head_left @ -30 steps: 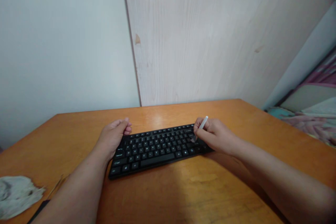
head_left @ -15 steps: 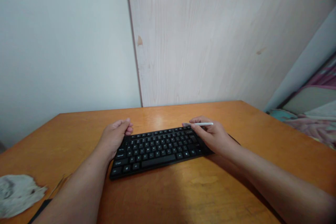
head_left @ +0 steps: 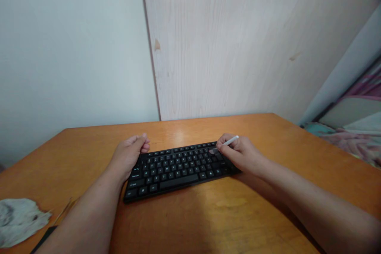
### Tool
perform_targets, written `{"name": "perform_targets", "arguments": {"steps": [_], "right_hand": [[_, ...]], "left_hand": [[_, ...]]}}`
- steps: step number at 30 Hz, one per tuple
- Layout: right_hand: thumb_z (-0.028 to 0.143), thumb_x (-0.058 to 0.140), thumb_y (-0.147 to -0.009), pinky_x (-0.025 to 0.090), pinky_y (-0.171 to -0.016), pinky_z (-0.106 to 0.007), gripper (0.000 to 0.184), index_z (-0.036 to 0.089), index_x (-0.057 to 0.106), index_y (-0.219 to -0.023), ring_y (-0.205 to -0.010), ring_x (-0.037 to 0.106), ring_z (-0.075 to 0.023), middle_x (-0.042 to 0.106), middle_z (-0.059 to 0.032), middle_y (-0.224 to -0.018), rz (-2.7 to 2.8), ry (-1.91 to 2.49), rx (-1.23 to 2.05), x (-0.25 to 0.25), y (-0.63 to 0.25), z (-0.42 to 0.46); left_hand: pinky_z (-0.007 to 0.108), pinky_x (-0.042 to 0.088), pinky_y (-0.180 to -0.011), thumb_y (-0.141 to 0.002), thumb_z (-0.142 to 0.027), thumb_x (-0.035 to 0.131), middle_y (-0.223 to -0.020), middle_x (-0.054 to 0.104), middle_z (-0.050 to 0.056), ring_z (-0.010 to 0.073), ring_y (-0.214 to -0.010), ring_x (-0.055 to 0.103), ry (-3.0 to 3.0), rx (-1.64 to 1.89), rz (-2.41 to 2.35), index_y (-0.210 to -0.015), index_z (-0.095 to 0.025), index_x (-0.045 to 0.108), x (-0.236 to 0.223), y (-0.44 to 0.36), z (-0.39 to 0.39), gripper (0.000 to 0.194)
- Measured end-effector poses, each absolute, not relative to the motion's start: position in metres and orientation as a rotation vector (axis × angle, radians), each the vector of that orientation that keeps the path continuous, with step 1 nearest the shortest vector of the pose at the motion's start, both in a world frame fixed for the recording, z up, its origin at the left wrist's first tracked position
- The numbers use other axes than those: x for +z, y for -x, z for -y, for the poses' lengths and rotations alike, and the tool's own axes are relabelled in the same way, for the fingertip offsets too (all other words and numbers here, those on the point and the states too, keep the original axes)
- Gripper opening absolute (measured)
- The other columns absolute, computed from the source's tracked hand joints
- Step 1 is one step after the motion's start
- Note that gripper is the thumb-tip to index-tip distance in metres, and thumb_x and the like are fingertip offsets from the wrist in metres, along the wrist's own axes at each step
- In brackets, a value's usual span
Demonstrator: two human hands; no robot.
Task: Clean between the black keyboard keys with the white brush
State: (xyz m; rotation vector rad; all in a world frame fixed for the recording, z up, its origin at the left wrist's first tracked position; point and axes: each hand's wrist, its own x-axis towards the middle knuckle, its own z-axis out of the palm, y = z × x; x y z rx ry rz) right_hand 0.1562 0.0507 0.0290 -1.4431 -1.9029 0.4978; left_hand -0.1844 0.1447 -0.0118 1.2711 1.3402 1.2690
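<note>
The right hand (head_left: 241,154) pinches a slim white pen (head_left: 229,141) in a narrow grip, its tip down among the keys at the far right of a black keyboard (head_left: 175,172). The keyboard lies flat in the middle of the orange wooden bench (head_left: 178,222), slightly angled. The left hand (head_left: 129,154) sits at the keyboard's left end, its fingers loosely curled and holding nothing. A crumpled grey rag (head_left: 20,222) lies at the bench's near left corner, and patterned bedding (head_left: 351,139) shows beyond the right edge, beside a pale wood panel (head_left: 214,47).
</note>
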Motion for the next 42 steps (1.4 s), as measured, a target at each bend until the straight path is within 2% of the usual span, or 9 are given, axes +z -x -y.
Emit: {"name": "perform_targets", "arguments": {"steps": [5, 11, 18, 22, 31, 36, 42], "right_hand": [[0.028, 0.051, -0.090, 0.043, -0.060, -0.027, 0.014, 0.023, 0.062, -0.082, -0.065, 0.063, -0.0168, 0.070, 0.0003, -0.072, 1.907, 1.490, 0.519, 0.030, -0.161, -0.049], [0.029, 0.048, -0.092, 0.046, -0.066, -0.029, 0.017, 0.022, 0.059, -0.082, -0.070, 0.067, -0.0189, 0.072, -0.0014, -0.070, 1.821, 1.401, 0.618, 0.035, -0.163, -0.051], [0.039, 0.050, -0.095, 0.047, -0.075, -0.031, 0.026, 0.021, 0.066, -0.088, -0.086, 0.067, -0.0209, 0.074, -0.0060, -0.093, 1.767, 1.442, 0.336, 0.027, -0.170, -0.063], [0.039, 0.050, -0.095, 0.046, -0.077, -0.031, 0.027, 0.021, 0.069, -0.090, -0.088, 0.066, -0.0204, 0.072, -0.0054, -0.096, 1.827, 1.467, 0.284, 0.021, -0.173, -0.067], [0.031, 0.049, -0.091, 0.040, -0.062, -0.027, 0.022, 0.021, 0.063, -0.077, -0.067, 0.060, -0.0166, 0.064, 0.0005, -0.070, 1.939, 1.579, 0.278, 0.032, -0.175, -0.061], [0.032, 0.048, -0.091, 0.039, -0.059, -0.027, 0.022, 0.021, 0.062, -0.078, -0.064, 0.059, -0.0168, 0.064, -0.0002, -0.066, 1.982, 1.608, 0.305, 0.040, -0.173, -0.055], [0.028, 0.049, -0.088, 0.037, -0.056, -0.027, 0.023, 0.021, 0.059, -0.069, -0.059, 0.056, -0.0155, 0.060, 0.0007, -0.061, 2.058, 1.629, 0.321, 0.049, -0.171, -0.051]], "left_hand": [[0.024, 0.043, -0.061, -0.069, -0.060, 0.073, -0.069, 0.063, 0.003, 0.0130, -0.062, 0.054, -1.251, 1.270, -1.337, -0.078, -0.013, 0.067, -0.012, 0.184, -0.144, 0.048], [0.023, 0.042, -0.060, -0.068, -0.061, 0.074, -0.068, 0.063, 0.002, 0.0123, -0.061, 0.054, -1.247, 1.275, -1.331, -0.078, -0.014, 0.067, -0.013, 0.185, -0.145, 0.048], [0.024, 0.042, -0.059, -0.067, -0.063, 0.074, -0.068, 0.064, 0.003, 0.0133, -0.060, 0.055, -1.257, 1.278, -1.342, -0.077, -0.014, 0.067, -0.013, 0.185, -0.145, 0.050], [0.024, 0.042, -0.059, -0.067, -0.062, 0.074, -0.068, 0.064, 0.002, 0.0129, -0.061, 0.055, -1.242, 1.262, -1.349, -0.077, -0.014, 0.066, -0.012, 0.185, -0.144, 0.050], [0.024, 0.043, -0.061, -0.068, -0.060, 0.074, -0.068, 0.065, 0.003, 0.0127, -0.062, 0.056, -1.245, 1.267, -1.362, -0.077, -0.014, 0.067, -0.011, 0.184, -0.145, 0.047], [0.023, 0.043, -0.060, -0.069, -0.060, 0.073, -0.068, 0.064, 0.003, 0.0125, -0.062, 0.055, -1.250, 1.266, -1.364, -0.076, -0.014, 0.067, -0.010, 0.184, -0.144, 0.047], [0.023, 0.042, -0.060, -0.070, -0.060, 0.073, -0.069, 0.063, 0.003, 0.0127, -0.062, 0.055, -1.241, 1.250, -1.368, -0.079, -0.014, 0.067, -0.012, 0.185, -0.146, 0.048]]}}
